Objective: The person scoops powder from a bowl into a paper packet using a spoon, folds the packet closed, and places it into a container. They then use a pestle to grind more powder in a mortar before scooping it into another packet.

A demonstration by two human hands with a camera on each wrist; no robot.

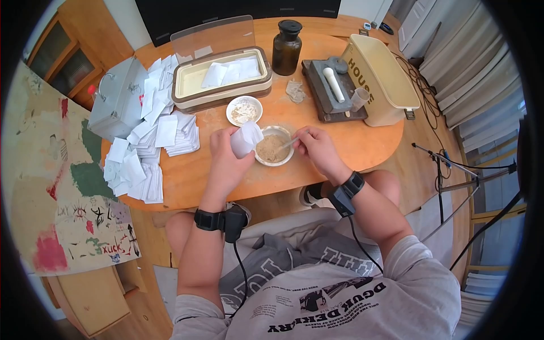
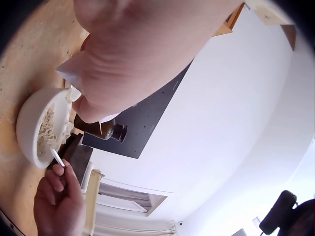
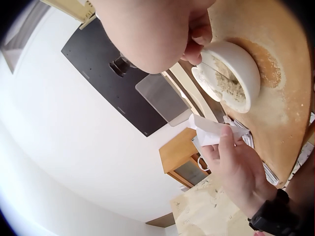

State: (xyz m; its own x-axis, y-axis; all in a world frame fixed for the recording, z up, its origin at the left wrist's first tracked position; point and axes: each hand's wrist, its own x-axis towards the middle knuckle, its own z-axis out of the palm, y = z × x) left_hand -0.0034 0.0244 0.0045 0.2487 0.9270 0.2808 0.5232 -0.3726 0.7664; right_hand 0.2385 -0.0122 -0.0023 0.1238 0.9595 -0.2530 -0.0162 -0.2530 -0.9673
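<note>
A white bowl [image 1: 274, 145] of beige powder stands near the table's front edge. The left hand [image 1: 232, 161] grips a white paper packet [image 1: 246, 139] at the bowl's left; in the right wrist view the packet [image 3: 210, 132] looks spread at its top. From the right side, the right hand [image 1: 318, 148] pinches a thin light-coloured tool [image 1: 288, 144], its far end over the powder. The left wrist view shows the tool [image 2: 57, 157] between thumb and fingers. What the packet holds is hidden.
Behind stands a smaller bowl [image 1: 244, 111] with white bits. Piles of packets [image 1: 182, 134] and a metal case [image 1: 118, 101] are left; an open container [image 1: 222, 78], dark jar [image 1: 287, 47], stone slab with pestle [image 1: 333, 85] and cream bin [image 1: 385, 85] stand further back.
</note>
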